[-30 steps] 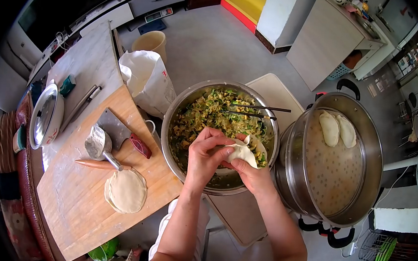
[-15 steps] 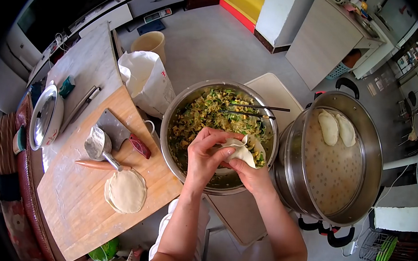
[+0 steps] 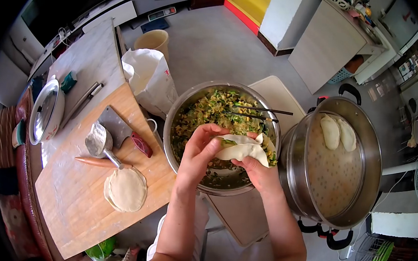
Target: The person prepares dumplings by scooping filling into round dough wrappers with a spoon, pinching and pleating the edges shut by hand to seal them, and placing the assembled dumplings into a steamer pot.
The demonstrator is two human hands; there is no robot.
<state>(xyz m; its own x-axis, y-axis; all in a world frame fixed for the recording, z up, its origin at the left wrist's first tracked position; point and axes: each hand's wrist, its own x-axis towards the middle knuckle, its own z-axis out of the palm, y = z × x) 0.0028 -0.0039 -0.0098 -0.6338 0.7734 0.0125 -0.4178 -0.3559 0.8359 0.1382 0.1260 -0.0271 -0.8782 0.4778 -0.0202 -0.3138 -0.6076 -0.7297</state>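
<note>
Over the metal bowl (image 3: 170,163) of chopped vegetable filling (image 3: 211,106), both my hands hold a partly folded dumpling (image 3: 239,150). My left hand (image 3: 201,147) grips its left end, thumb on top, with a bit of green filling showing by the thumb. At the right, my right hand (image 3: 260,172) pinches the dough edge. Filling shows at the dumpling's open right end. A pair of chopsticks (image 3: 265,110) lies across the bowl's far right side. Two finished dumplings (image 3: 339,133) rest in the steamer pot (image 3: 335,191) to the right.
On the wooden board (image 3: 69,193) lie a stack of dough wrappers (image 3: 126,189), a rolling pin (image 3: 99,162), a metal scoop (image 3: 99,142) and a cleaver (image 3: 115,126). A white flour sack (image 3: 148,83) stands behind the board. A lidded basin (image 3: 47,111) sits at far left.
My left hand has shifted left along the dumpling, uncovering more of its folded edge. The dumpling now looks longer and flatter between my hands. The view has shifted slightly.
</note>
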